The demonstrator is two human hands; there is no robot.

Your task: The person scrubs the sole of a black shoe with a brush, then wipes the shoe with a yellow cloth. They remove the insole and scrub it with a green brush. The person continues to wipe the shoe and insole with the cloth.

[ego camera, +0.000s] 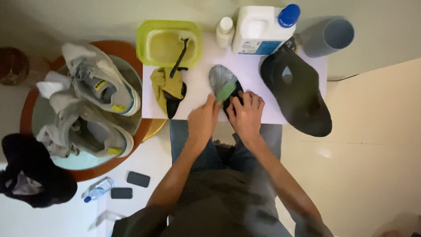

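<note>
- Green brush sits clamped in my left hand, bristles on a flat, dark insole.
- Insole's toe end looks grey and foamy; it lies mid-board on the white table, long axis running away from me.
- My right hand presses fingers-down, pinning its near end.

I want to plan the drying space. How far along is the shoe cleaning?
In hand: the left hand scrubs a black insole with a green brush while the right hand pins it; its far end looks soapy. Left: the black shoe lies beside it, and the two grey sneakers on the round table look untouched. Nothing looks finished.
</note>
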